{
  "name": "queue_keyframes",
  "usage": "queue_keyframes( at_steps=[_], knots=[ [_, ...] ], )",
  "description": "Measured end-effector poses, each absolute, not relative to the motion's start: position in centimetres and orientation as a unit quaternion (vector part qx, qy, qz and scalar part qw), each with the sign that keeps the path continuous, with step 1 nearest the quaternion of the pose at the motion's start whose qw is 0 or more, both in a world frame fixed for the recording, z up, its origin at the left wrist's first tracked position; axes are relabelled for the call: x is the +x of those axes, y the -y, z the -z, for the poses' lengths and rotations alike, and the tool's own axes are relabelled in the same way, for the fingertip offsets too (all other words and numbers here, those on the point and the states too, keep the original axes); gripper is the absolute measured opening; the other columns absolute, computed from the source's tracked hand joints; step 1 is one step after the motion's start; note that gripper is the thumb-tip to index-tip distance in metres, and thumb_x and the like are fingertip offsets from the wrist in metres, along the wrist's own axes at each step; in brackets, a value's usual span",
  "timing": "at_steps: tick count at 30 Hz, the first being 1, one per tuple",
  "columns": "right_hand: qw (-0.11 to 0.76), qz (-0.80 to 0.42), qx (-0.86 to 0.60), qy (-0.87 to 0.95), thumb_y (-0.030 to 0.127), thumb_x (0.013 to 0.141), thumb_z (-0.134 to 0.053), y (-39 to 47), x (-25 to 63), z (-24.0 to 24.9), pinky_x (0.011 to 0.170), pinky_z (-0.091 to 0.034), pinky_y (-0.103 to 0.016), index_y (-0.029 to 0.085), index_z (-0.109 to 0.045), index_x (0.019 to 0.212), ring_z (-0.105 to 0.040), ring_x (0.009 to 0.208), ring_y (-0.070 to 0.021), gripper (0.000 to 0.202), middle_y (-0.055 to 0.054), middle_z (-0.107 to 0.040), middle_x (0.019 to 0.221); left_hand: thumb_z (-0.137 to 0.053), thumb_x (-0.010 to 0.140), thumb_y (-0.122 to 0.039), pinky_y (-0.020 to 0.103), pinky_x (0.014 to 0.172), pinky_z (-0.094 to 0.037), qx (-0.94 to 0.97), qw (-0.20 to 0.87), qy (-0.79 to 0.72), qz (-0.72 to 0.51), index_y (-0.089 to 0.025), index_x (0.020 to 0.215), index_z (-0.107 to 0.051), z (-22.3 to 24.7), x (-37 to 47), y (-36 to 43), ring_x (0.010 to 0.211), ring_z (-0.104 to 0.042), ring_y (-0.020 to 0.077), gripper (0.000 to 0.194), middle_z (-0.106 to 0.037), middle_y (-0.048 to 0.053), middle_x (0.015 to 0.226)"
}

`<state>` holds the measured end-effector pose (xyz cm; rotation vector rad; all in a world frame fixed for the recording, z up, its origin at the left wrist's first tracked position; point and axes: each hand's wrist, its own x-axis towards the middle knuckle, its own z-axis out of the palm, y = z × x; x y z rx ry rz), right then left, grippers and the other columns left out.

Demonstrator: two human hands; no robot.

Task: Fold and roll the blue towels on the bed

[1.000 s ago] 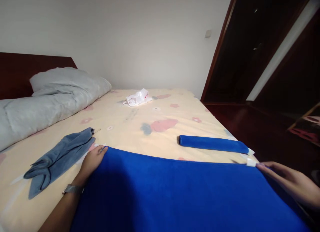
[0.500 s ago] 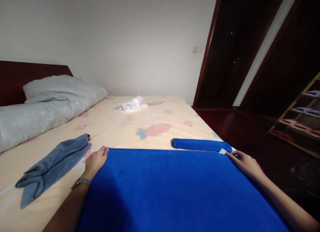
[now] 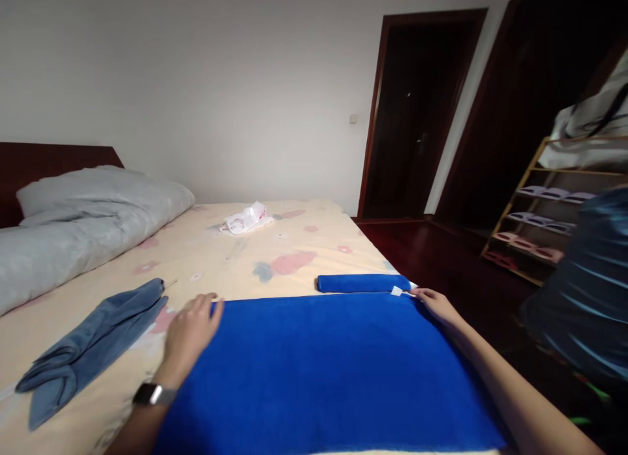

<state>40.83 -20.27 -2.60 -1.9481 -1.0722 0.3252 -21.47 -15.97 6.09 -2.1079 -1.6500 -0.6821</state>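
Observation:
A bright blue towel (image 3: 324, 370) lies spread flat on the bed, a small white tag at its far right corner. My left hand (image 3: 193, 331), a watch on its wrist, rests at the far left corner with the thumb apart from the fingers. At the far right corner my right hand (image 3: 436, 306) pinches the towel's edge beside the tag. Just beyond the far edge sits a narrow folded blue towel (image 3: 360, 283). Left of my left hand is a folded grey-blue cloth (image 3: 98, 344).
A white plastic bag (image 3: 248, 218) lies farther back on the patterned bedsheet (image 3: 235, 265). A grey quilt (image 3: 98, 213) is heaped at the left by the headboard. On the right stand a shoe rack (image 3: 534, 206) and a dark blue bulky thing (image 3: 589, 291).
The spread towel has come down flatter, and its near edge now shows. My left hand's fingers have loosened from the corner. The view has turned right, bringing more of the shoe rack in.

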Motion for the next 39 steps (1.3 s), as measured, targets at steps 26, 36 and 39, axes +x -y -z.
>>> queue_keyframes(
  at_steps=[26,36,39],
  knots=[
    [0.543,-0.346,-0.542,0.539,0.053,0.065,-0.078,18.4,29.8,-9.5,0.070,-0.055,-0.031,0.016,-0.078,0.099,-0.066,0.075,-0.0181,0.051,-0.009,-0.074,0.089,-0.052,0.099,-0.016,0.033,0.052,-0.044,-0.782,0.112,0.398,0.467,-0.024,0.074,-0.055,-3.5,2.7,36.6,0.057,-0.065,0.0168,0.026,-0.061,0.001,0.060],
    [0.414,-0.301,-0.487,0.708,0.050,0.085,-0.071,8.1,-0.2,-7.2,0.089,-0.054,-0.040,0.017,-0.073,0.092,-0.067,0.094,-0.0233,0.034,-0.009,-0.075,0.097,-0.051,0.092,-0.029,0.028,0.056,-0.046,-0.545,0.090,0.664,0.504,-0.027,0.071,-0.056,0.6,-20.3,34.7,0.057,-0.064,0.0182,0.022,-0.064,0.000,0.061],
    [0.355,-0.275,-0.490,0.747,0.042,0.093,-0.068,6.6,-8.4,-4.6,0.100,-0.050,-0.046,0.016,-0.069,0.095,-0.065,0.107,-0.0215,0.025,-0.006,-0.071,0.109,-0.051,0.089,-0.031,0.032,0.062,-0.048,-0.505,0.117,0.727,0.451,-0.027,0.065,-0.054,2.4,-25.4,33.9,0.065,-0.064,0.0235,0.025,-0.062,0.003,0.062]
  ],
)
